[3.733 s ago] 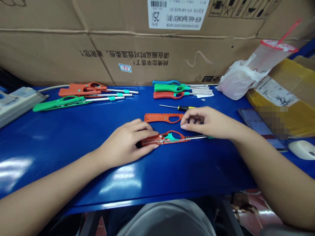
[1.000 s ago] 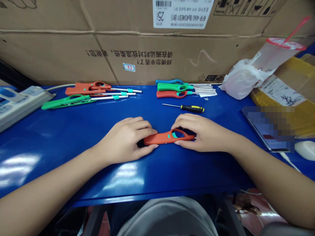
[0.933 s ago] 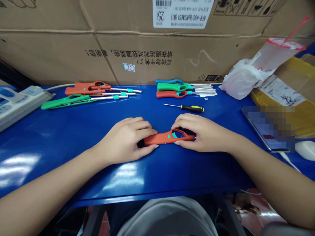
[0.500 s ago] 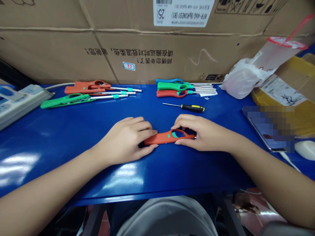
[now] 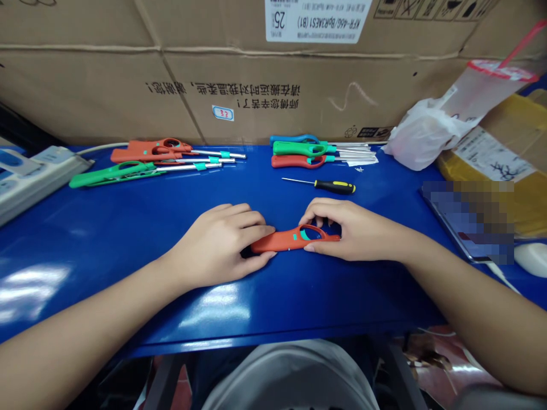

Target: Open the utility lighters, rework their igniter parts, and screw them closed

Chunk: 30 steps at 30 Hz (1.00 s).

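An orange long-necked lighter (image 5: 277, 241) with a green trigger lies level just over the blue table (image 5: 273, 302), between my two hands. My left hand (image 5: 233, 242) pinches its handle end between thumb and fingers. Around the trigger-loop end, my right hand (image 5: 346, 230) closes with thumb below and fingers above; its palm hides whatever lies past that tip. Beyond the hands rests a screwdriver (image 5: 335, 187) with a black and yellow handle, its shaft pointing left.
Orange and green lighters (image 5: 149, 151) lie at the back left, near a white power strip (image 5: 38, 176). Blue, green and red lighters (image 5: 299, 149) are grouped at the back centre. A cardboard box (image 5: 239, 74) walls the rear. Rightward are a bagged cup (image 5: 427, 136), a phone (image 5: 465, 228) and a mouse (image 5: 532, 259).
Both hands keep their hold on the orange lighter, which has barely shifted. Slight shifts across the whole view look like camera movement.
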Each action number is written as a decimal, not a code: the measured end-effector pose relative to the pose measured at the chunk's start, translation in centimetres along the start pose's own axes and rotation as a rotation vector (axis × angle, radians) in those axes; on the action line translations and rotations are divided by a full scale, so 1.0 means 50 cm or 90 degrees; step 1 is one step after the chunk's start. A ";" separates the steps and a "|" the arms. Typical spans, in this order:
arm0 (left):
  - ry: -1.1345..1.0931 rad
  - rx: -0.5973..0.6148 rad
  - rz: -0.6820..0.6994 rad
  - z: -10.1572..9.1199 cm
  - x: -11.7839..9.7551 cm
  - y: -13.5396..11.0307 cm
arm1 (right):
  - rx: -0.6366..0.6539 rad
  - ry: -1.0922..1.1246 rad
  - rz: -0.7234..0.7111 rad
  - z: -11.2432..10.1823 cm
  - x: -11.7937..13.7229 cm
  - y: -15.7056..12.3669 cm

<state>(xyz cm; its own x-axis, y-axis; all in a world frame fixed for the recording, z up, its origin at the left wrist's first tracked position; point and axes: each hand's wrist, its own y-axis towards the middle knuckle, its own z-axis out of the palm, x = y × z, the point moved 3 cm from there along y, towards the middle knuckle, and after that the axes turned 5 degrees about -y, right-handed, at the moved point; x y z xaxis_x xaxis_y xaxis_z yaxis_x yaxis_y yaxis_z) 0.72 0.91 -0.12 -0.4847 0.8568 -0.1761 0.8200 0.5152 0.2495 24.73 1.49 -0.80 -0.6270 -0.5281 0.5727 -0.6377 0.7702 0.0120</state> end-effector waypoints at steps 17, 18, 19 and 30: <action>0.168 0.019 0.059 0.003 -0.025 -0.001 | 0.000 -0.053 -0.009 0.005 0.006 -0.005; 0.174 0.020 0.062 0.003 -0.026 -0.001 | -0.001 -0.052 -0.010 0.004 0.006 -0.005; 0.177 0.018 0.064 0.002 -0.026 -0.002 | -0.003 -0.055 -0.014 0.004 0.007 -0.005; 0.094 0.016 0.037 0.011 -0.011 -0.002 | 0.005 -0.223 -0.078 0.012 0.014 -0.004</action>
<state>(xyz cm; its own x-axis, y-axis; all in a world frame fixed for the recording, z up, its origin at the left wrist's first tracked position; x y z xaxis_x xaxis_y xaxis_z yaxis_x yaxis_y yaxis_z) 1.08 0.37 -0.59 -0.4736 0.8805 -0.0195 0.8548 0.4649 0.2306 24.15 0.76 -0.87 -0.6598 -0.7078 0.2524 -0.7203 0.6914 0.0562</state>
